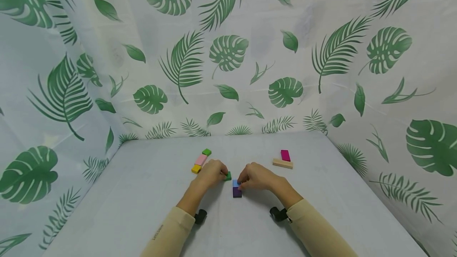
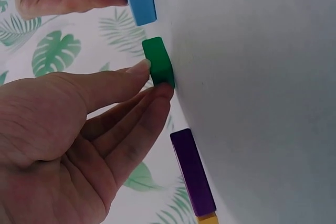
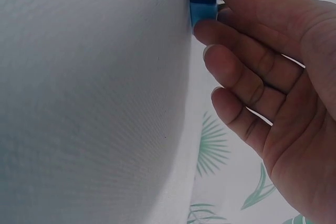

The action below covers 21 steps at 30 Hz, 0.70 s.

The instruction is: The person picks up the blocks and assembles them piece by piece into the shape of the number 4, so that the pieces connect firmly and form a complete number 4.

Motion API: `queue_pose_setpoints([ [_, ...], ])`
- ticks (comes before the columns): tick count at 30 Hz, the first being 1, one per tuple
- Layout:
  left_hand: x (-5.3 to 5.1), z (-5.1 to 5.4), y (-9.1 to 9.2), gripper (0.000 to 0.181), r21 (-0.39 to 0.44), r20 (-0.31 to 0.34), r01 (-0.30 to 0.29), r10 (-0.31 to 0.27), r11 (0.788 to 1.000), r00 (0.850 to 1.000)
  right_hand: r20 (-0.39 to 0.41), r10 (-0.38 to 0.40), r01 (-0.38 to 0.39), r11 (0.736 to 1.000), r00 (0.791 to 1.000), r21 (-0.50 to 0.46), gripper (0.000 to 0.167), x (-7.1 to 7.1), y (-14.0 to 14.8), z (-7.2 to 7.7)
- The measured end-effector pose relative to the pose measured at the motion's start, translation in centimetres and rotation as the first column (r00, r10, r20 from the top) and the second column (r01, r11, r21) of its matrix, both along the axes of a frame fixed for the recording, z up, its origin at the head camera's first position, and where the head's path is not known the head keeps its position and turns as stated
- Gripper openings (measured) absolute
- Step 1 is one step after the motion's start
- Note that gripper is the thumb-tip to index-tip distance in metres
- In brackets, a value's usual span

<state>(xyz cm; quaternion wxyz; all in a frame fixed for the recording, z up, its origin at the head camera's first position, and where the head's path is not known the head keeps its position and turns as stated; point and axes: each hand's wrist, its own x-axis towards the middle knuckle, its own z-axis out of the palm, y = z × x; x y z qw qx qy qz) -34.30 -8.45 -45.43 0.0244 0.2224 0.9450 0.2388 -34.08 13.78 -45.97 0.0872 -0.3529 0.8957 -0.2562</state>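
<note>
My left hand (image 1: 211, 173) pinches a small green block (image 2: 158, 61) between thumb and fingertips, just left of two blocks set end to end. Those two are a light blue block (image 1: 235, 183) and a dark purple block (image 1: 237, 192), nearer me. At their right side, my right hand (image 1: 258, 176) has its index fingertip against the blue block and its thumb by the purple one. The right wrist view shows its other fingers (image 3: 231, 72) loosely bent. Fingers partly cover the blue block.
Left of the left hand lie a bright green block (image 1: 206, 152), a pink block (image 1: 201, 160) and a yellow block (image 1: 196, 169). A long purple block (image 2: 193, 171) shows in the left wrist view. Farther right are a magenta block (image 1: 285, 155) and a plain wooden block (image 1: 283, 163).
</note>
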Motion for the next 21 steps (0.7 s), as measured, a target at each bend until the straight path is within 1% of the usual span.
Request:
queue_pose_setpoints([
  [3, -0.15, -0.14, 0.23, 0.012, -0.002, 0.005, -0.007, 0.007, 1.0, 1.0, -0.003, 0.001, -0.001, 1.0, 1.0, 0.001, 0.017, -0.05, 0.0, 0.0],
  [9, -0.38, -0.51, 0.63, 0.012, -0.008, -0.008, -0.016, 0.016, 1.0, 1.0, -0.008, 0.018, -0.018, 1.0, 1.0, -0.008, 0.015, -0.11, 0.07, 0.03],
  [16, -0.39, -0.49, 0.92, 0.012, -0.003, 0.017, -0.025, 0.025, 1.0, 1.0, -0.006, 0.021, -0.022, 1.0, 1.0, -0.008, 0.016, -0.26, 0.13, -0.01],
  [21, -0.27, -0.48, 1.06, 0.013, -0.004, 0.02, -0.023, 0.023, 1.0, 1.0, 0.001, 0.021, -0.021, 1.0, 1.0, -0.004, 0.016, -0.25, 0.11, 0.03],
])
